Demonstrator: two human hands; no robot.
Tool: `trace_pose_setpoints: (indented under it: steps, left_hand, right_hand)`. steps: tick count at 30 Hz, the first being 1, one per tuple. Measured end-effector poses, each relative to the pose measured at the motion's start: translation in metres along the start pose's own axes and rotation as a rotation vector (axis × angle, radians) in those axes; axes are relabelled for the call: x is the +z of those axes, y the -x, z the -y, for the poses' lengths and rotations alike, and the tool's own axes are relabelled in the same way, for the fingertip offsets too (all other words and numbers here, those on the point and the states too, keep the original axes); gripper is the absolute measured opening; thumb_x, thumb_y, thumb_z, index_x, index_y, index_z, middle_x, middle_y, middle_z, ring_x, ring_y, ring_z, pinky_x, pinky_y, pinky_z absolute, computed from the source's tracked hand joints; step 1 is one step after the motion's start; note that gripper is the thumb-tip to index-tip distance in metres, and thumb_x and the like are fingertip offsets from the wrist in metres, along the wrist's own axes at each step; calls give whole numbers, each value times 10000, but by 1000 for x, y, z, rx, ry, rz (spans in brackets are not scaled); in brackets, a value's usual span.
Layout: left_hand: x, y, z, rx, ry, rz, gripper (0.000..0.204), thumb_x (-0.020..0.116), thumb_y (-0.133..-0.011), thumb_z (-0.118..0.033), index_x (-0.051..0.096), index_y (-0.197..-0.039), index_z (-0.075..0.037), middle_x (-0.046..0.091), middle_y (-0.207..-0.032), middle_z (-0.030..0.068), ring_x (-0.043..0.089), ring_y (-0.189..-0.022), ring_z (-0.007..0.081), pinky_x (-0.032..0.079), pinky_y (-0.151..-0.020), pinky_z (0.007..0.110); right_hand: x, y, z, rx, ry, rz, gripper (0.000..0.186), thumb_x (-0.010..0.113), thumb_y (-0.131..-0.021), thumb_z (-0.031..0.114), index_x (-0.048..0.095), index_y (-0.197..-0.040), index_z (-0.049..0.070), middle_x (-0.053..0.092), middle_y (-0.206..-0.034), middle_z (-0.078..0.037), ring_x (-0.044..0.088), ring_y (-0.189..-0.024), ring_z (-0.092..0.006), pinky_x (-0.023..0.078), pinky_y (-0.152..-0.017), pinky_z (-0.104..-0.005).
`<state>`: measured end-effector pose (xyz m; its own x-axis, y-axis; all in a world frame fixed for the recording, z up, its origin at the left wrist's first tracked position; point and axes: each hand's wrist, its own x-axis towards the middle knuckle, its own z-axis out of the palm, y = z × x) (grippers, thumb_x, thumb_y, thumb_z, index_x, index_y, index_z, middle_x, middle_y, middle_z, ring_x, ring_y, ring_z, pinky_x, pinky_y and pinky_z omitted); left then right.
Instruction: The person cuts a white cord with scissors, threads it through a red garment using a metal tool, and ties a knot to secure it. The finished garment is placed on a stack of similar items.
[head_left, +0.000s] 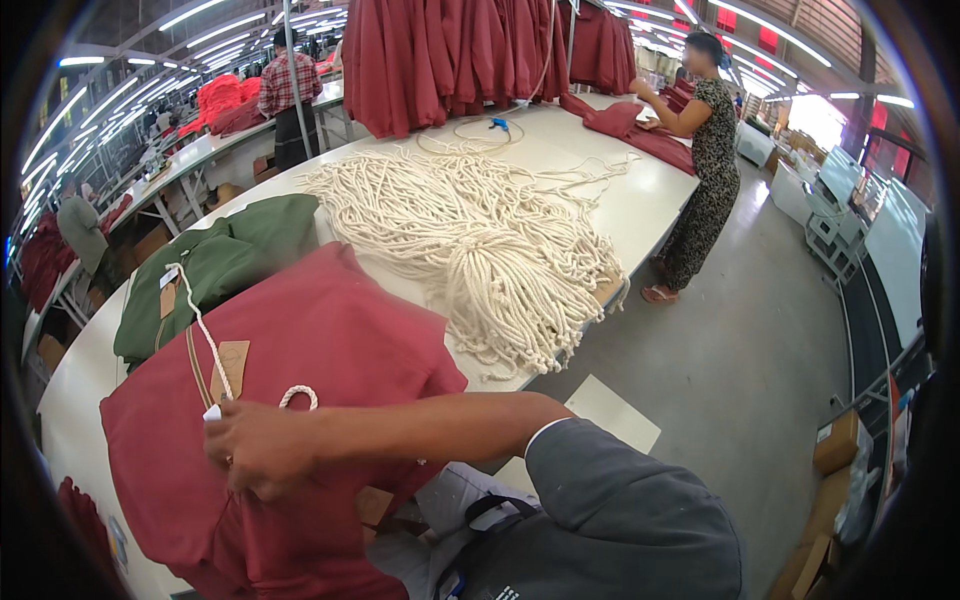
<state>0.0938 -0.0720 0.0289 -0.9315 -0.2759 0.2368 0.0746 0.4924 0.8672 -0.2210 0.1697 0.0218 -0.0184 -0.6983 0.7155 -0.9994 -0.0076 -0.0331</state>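
Observation:
A dark red garment is spread at the near end of the table, with a brown card tag, a white braided cord and a zipper on it. My right hand reaches across the garment, fingers curled closed at the zipper, beside a small white label; what exactly they pinch is hidden. A loop of cord lies just above my wrist. My left hand is not visible. Behind the red garment lies a folded green one. A large heap of cream cords covers the table to its right.
Hanging red garments line the white table's far end, near a hose. A co-worker stands at its right side handling red fabric; another person works behind. Cardboard boxes and a rail stand at lower right.

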Motion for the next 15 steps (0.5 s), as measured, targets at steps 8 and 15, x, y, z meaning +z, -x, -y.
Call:
trace_pose_setpoints:
  steps: [8, 15]
  left_hand:
    - [-14, 16, 1, 117, 184, -62, 108, 622, -975, -76, 644, -1042, 6, 698, -1082, 153, 627, -983, 217, 486, -943, 357]
    - [2, -1, -22, 130, 112, -38, 121, 612, -957, 3, 648, -1069, 32, 669, -1155, 141, 621, -1018, 205, 421, -1060, 380]
  right_hand:
    - [-22, 25, -24, 367, -8, -35, 225, 705, -713, 164, 797, -918, 175, 628, -1028, -49, 562, -1059, -269, 426, -879, -435]
    - [-44, -15, 70, 54, -536, 64, 328, 692, -925, 297, 677, -1104, 24, 642, -977, -134, 626, -964, -325, 430, -975, -450]
